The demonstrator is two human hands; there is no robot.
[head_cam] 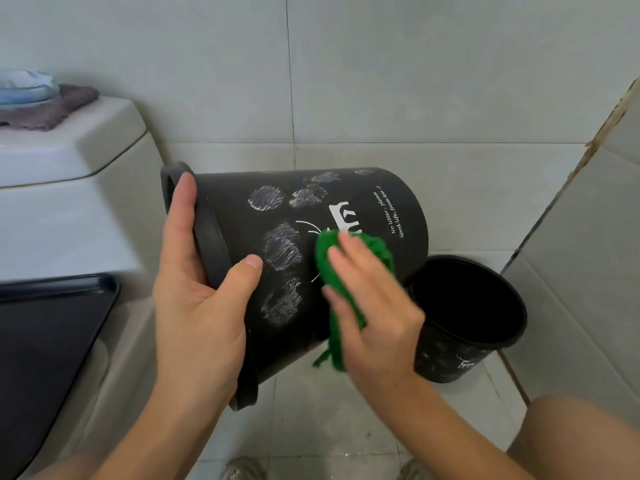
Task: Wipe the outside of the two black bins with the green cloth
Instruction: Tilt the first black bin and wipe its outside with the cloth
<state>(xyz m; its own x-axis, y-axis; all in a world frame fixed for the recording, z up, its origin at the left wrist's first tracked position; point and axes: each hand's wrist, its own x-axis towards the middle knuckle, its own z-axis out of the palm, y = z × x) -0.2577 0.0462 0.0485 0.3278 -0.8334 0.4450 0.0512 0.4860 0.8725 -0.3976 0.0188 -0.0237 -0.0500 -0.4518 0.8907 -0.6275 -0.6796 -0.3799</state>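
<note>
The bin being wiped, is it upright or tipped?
Tipped: the held bin lies sideways, rim gripped by the left hand, base toward the wall.

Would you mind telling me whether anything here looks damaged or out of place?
The wall edge at upper right looks chipped and stained brown. The bin lies tilted only because the left hand holds it for wiping.
</note>
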